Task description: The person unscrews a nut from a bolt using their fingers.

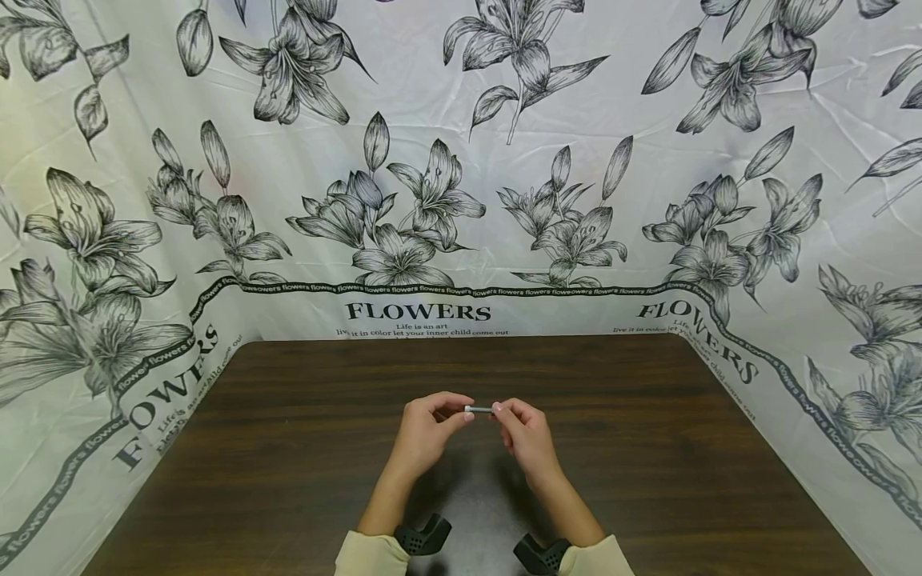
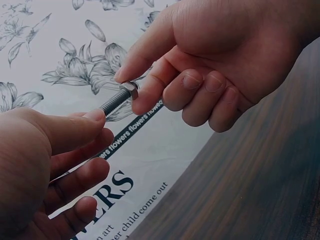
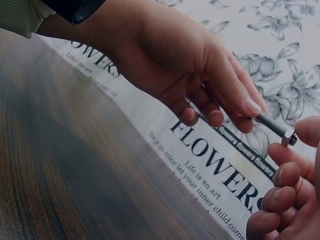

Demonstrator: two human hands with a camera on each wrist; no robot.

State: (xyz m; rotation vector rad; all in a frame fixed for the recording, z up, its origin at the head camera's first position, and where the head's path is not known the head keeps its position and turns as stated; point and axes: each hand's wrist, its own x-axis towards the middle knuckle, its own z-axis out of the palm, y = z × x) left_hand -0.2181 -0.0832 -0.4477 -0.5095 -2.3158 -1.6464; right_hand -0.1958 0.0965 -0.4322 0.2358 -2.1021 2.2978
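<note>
By the left hand (image 1: 418,436), the bolt (image 2: 115,102) is pinched above the worktop (image 1: 288,424), about midway between its side edges. The nut (image 2: 130,89) near its right end is pinched by the right hand (image 1: 529,440). Both seem light, stiff, perhaps slippery; the nut is best held by its flats.

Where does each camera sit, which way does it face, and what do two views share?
Head: on the head, facing forward and down at the table; left hand, right hand, sleeves show.
Left wrist: worn there, facing bolt, nut and flowered sheet; left hand near, right hand beyond.
Right wrist: worn there, facing them too; right hand cropped, left hand and sleeve beyond.
Shared: both wrist views show the bolt, nut and both hands.
</note>
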